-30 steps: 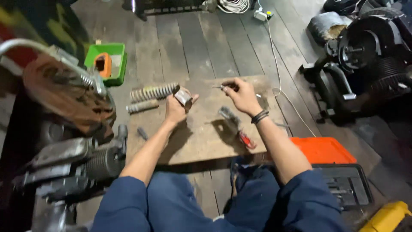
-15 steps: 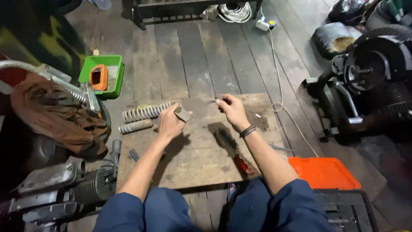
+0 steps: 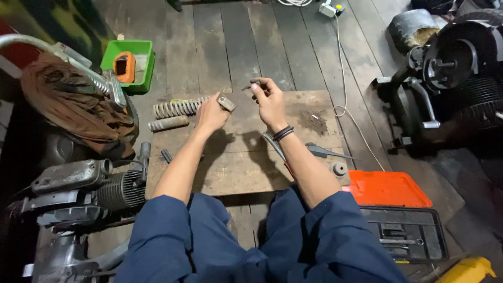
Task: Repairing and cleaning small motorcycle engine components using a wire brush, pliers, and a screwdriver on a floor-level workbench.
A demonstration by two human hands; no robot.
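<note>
My left hand (image 3: 212, 112) is raised over a brown wooden board (image 3: 230, 162) and grips a small grey metal part (image 3: 227, 102) between its fingertips. My right hand (image 3: 268, 99), with dark bands on its wrist, pinches a thin small metal piece (image 3: 251, 85) just right of that part. The two hands are close together, a few centimetres apart. A screwdriver with a red handle (image 3: 276, 147) lies on the board, partly hidden under my right forearm.
A coil spring (image 3: 175, 108) and a short grey tube (image 3: 167, 123) lie left of the board. A green tray (image 3: 128, 62) holds an orange item. An engine block (image 3: 89, 188) sits at left, machinery (image 3: 450, 78) at right, an orange-lidded tool case (image 3: 393, 209) near my right knee.
Both hands have lifted off the board and come nearer each other, each still holding its small metal piece. The camera has tilted so the board sits lower in view.
</note>
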